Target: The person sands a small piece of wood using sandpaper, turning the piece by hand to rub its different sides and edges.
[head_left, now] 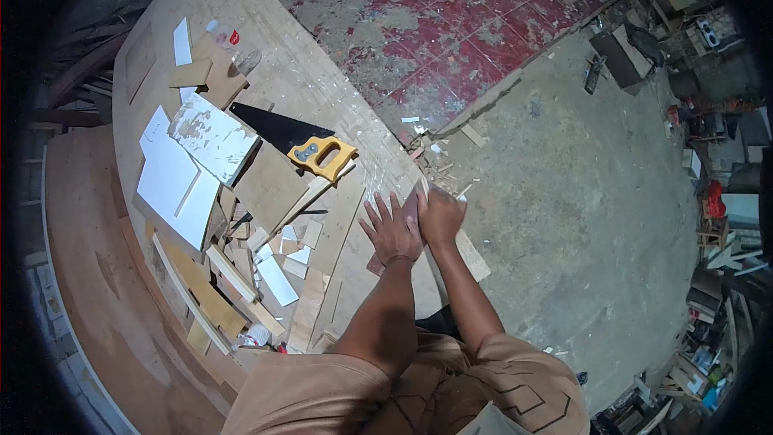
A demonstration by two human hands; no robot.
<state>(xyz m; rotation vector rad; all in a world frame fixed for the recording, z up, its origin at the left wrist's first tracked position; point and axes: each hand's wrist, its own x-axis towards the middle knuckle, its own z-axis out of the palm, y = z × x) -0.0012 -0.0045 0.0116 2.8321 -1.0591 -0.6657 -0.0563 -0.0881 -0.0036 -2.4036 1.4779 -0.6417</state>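
Observation:
My left hand [392,234] lies with its fingers spread on a reddish-brown wooden piece [376,265] at the edge of the workbench [354,225]. Right beside it, my right hand [441,216] is closed around the piece's far end; whatever else it may hold is hidden by the fingers. A hand saw with a yellow handle [342,158] and dark blade lies on the bench, ahead and to the left of my hands. Offcuts and white pieces [277,280] are scattered left of my left forearm.
A plastic bottle [221,31] and white-faced boards [214,137] lie farther up the bench. Beyond the bench edge are a red tiled floor [419,24] and a grey concrete floor [588,193]. Clutter lines the far right.

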